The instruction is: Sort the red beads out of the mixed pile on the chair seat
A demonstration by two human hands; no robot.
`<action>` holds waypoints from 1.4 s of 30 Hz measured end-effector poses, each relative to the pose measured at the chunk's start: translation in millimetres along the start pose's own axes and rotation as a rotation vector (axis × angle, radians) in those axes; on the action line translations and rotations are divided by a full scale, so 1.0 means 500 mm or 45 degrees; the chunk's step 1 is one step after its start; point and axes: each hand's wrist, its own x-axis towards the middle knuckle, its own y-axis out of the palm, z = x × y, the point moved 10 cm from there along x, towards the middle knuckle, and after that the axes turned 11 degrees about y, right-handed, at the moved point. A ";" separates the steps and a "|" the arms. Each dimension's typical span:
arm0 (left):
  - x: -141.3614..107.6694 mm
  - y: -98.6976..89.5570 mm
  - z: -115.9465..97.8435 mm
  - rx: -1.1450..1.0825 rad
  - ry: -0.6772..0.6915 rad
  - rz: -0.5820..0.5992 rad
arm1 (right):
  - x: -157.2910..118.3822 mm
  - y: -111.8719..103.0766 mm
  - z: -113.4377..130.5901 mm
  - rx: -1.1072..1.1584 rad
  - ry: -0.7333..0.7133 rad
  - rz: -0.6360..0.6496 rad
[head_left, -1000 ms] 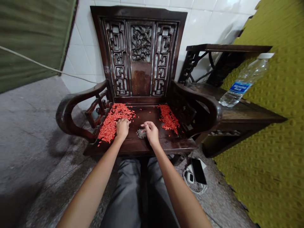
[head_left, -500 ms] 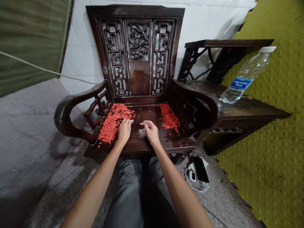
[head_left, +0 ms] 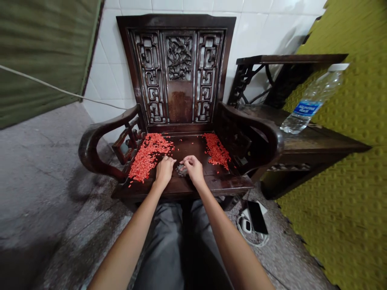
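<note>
Small red pieces lie on the dark wooden chair seat (head_left: 184,146) in two spreads, a large left pile (head_left: 148,157) and a smaller right pile (head_left: 217,151). My left hand (head_left: 165,169) is just right of the left pile, its fingers pressed together; what they hold, if anything, is too small to name. Facing it, my right hand (head_left: 192,167) has thumb and forefinger pinched, also on something I cannot make out. A little heap of greyish bits (head_left: 181,170) lies between the hands, partly hidden by my right hand.
Curved armrests (head_left: 90,149) flank the seat. At the right, a plastic bottle (head_left: 307,108) stands on a wooden side table (head_left: 326,141). On the floor lie a black phone (head_left: 257,217) and a white cable with a small white case (head_left: 246,225). A green cloth hangs at the upper left.
My left hand has moved right, away from the left pile and closer to my right hand. The view has shifted slightly. My right hand stays over the grey heap, still pinched.
</note>
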 end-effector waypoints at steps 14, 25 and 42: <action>-0.030 -0.017 0.022 0.130 -0.067 0.020 | 0.002 -0.012 -0.001 -0.119 -0.080 -0.087; -0.022 0.006 -0.012 0.120 0.193 0.132 | 0.004 -0.008 0.001 -0.147 -0.079 -0.088; -0.017 -0.017 -0.090 0.376 0.390 0.197 | 0.009 -0.017 -0.008 -0.178 -0.038 -0.156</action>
